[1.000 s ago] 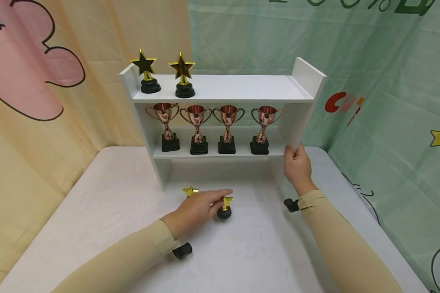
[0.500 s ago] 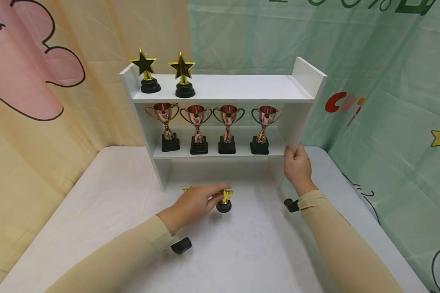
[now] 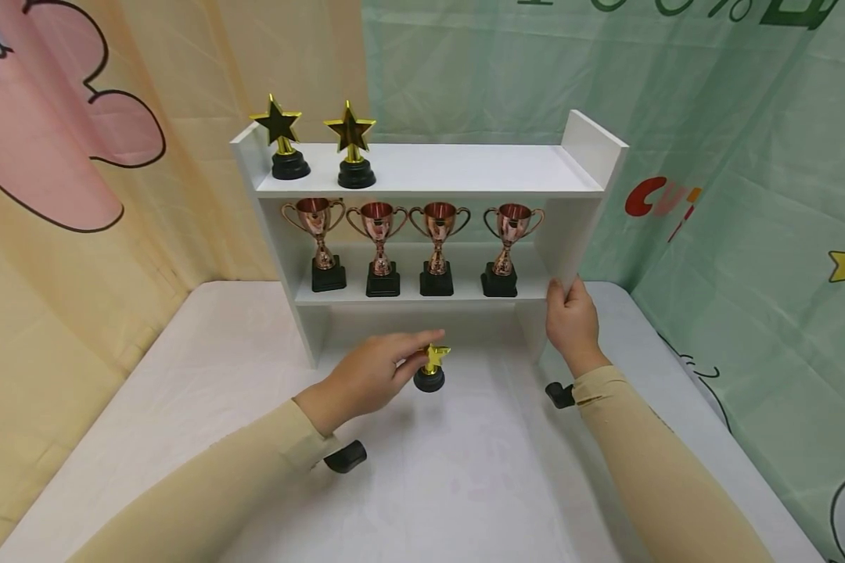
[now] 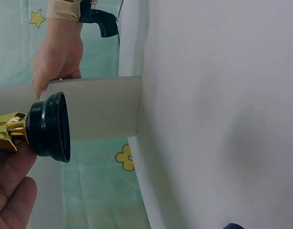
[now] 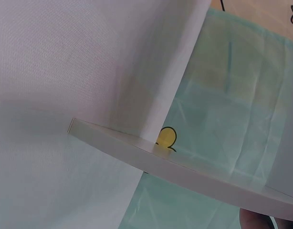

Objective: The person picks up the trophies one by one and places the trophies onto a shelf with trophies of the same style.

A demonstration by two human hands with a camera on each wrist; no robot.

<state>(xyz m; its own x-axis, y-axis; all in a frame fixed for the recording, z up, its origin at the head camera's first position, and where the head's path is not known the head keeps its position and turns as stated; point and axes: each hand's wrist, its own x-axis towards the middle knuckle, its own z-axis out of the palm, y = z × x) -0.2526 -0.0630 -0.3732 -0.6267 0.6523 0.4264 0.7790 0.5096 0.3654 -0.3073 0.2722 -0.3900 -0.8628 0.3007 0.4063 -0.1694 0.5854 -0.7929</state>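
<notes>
My left hand (image 3: 369, 374) pinches a small gold star trophy (image 3: 430, 378) by its gold part, between thumb and fingers. In the left wrist view the trophy's round black base (image 4: 47, 128) hangs clear of the white table, with a shadow below. In the head view it is in front of the bottom opening of a white shelf unit (image 3: 465, 168). My right hand (image 3: 572, 324) grips the front edge of the unit's right side panel (image 5: 137, 153), just below middle-shelf height. Only its fingertips (image 5: 256, 220) show in the right wrist view.
Two star trophies, one at the left end (image 3: 278, 133) and one beside it (image 3: 354, 145), stand on the top shelf. Several copper cups (image 3: 439, 227) on black bases line the middle shelf. A dark object (image 4: 233, 226) peeks in at the left wrist view's bottom edge. Printed curtains (image 3: 732, 195) surround the table (image 3: 479, 485).
My left hand has lifted the star trophy and moved it forward toward the shelf unit. The second small star trophy behind that hand has become hidden. My right hand stays put.
</notes>
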